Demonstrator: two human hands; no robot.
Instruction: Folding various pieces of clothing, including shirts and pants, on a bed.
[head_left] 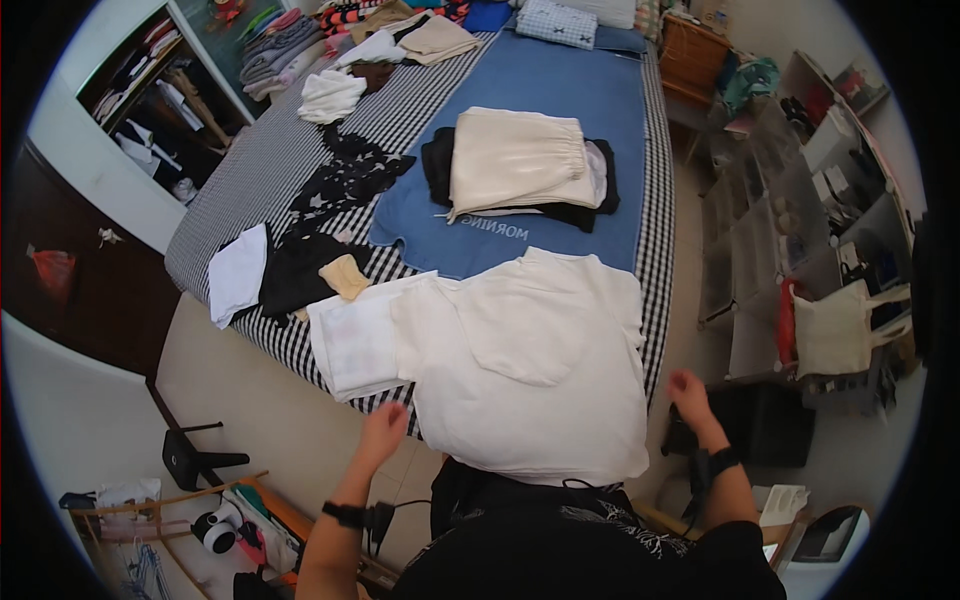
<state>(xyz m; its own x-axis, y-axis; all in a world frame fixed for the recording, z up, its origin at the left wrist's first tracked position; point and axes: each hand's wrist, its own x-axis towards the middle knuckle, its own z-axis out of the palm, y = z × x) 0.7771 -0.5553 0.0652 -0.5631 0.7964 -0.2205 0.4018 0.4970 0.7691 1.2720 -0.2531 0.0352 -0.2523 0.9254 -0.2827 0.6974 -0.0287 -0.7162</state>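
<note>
A white top [545, 410] with a rounded hood-like panel lies spread over the near end of the bed, its lower edge against my body. My left hand [385, 432] hovers just off the top's left side, fingers curled in and nothing visible in them. To the right of the garment, a short gap away, my right hand [690, 395] is also loosely closed with nothing showing in it. Under the top's left sleeve lies a folded white cloth piece [362, 345]. Farther up the bed sits a stack of folded clothes, cream trousers [515, 160] uppermost over black garments.
The checkered bed [235, 170] carries a blue mat [590, 85], a black patterned garment [345, 175], a white garment [238, 275] and a small yellow cloth [344, 277]. Clear shelving [750, 200] lines the right. A dark stool [190, 460] stands at lower left.
</note>
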